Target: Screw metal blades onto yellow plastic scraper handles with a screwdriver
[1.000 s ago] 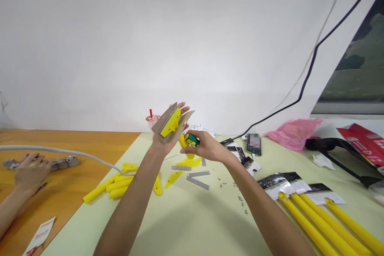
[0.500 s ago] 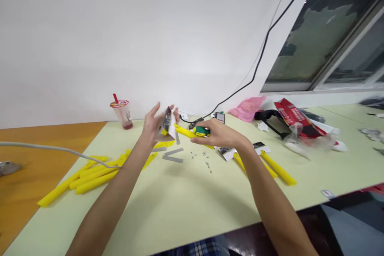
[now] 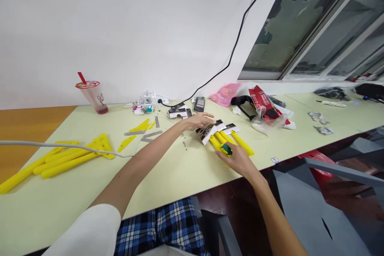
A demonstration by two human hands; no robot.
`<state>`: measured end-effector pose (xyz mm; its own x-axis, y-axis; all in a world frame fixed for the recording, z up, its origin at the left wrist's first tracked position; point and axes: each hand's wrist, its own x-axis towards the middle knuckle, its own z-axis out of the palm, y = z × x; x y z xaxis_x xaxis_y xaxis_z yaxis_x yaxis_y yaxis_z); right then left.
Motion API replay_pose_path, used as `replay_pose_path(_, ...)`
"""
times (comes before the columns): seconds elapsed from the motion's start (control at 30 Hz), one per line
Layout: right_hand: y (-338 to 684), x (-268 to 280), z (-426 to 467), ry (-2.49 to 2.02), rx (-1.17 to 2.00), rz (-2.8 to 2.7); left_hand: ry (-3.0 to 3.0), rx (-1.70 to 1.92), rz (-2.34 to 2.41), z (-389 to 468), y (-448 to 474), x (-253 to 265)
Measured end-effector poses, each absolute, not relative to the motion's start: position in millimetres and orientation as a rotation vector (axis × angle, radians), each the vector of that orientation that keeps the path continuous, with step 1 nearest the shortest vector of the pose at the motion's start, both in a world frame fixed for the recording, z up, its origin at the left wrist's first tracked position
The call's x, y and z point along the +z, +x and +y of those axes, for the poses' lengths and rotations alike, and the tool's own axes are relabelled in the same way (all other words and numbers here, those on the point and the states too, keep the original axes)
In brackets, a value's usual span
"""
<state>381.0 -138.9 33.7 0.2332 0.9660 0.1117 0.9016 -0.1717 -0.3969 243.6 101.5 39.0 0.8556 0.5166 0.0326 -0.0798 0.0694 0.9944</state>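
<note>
Several yellow-handled scrapers (image 3: 242, 143) with black-and-white cards at their heads lie side by side on the right of the table. My left hand (image 3: 199, 121) reaches over the nearest scraper's card (image 3: 207, 133), its fingers stretched out. Whether its fingertips touch the card I cannot tell. My right hand (image 3: 238, 161) is closed around a green-and-yellow tool handle (image 3: 226, 150), by the yellow handle of the nearest scraper. The tool's tip is hidden. Small screws (image 3: 184, 144) are scattered left of the scrapers, near flat grey metal strips (image 3: 151, 135).
Loose yellow handles (image 3: 69, 164) are piled at the left, with a thin grey cable (image 3: 75, 145) crossing over them. A cup with a red straw (image 3: 95, 98) stands by the wall. Behind lie a phone (image 3: 199, 104), a pink bag (image 3: 225, 94) and a red package (image 3: 264, 104).
Both hands have moved right and down from mid-table, bringing the yellow scraper to the others. My left hand has let go of its head and its fingers are extended. The view has turned right.
</note>
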Motion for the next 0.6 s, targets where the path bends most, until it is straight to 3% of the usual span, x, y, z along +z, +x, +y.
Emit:
replay_pose_path(0.27, 370.1, 17.1, -136.2, -2.355, 0.103, -1.733, 1.754, 0.665, 0.557, 90.6, 243.7, 32.2)
replay_pose_path(0.4, 368.0, 16.1, -136.5, -2.494, -0.027, -1.785, 1.85, 0.75, 0.53, 54.7, 175.1, 33.9)
replay_pose_path(0.6, 343.7, 19.9, -124.8, -2.429, -0.291, -1.849, 2.009, 0.599, 0.565, -7.8, 38.6, 33.1)
